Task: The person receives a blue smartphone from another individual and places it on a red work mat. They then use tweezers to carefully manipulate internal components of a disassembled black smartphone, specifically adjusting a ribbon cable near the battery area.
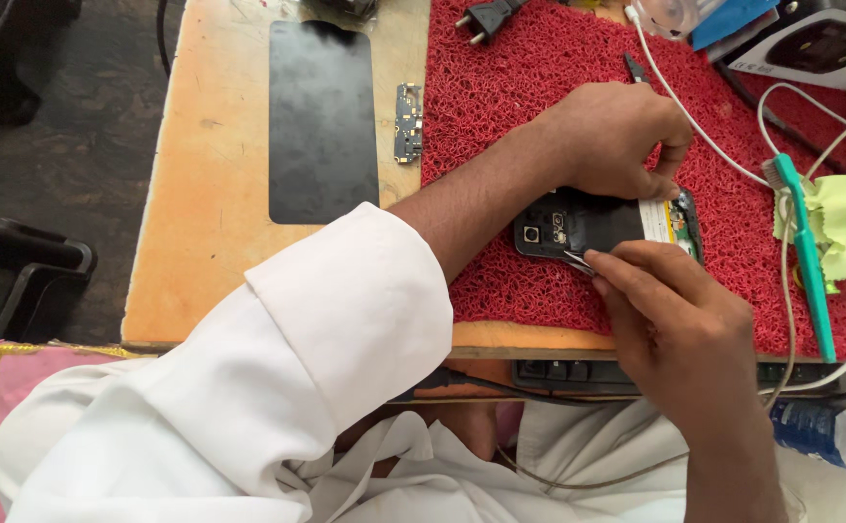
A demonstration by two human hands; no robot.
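Opened phone (605, 223), back off, right of centre on red mat (500, 116). Left hand (609, 136) fingers pinch its top edge; right hand (679, 315) grips tweezers (578, 260) at camera end. Likely light, rigid, innards fragile: hold by frame edges.

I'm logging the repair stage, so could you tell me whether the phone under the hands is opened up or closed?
Opened up. The phone lies on the red mat with its insides bare: camera modules and a circuit board show.
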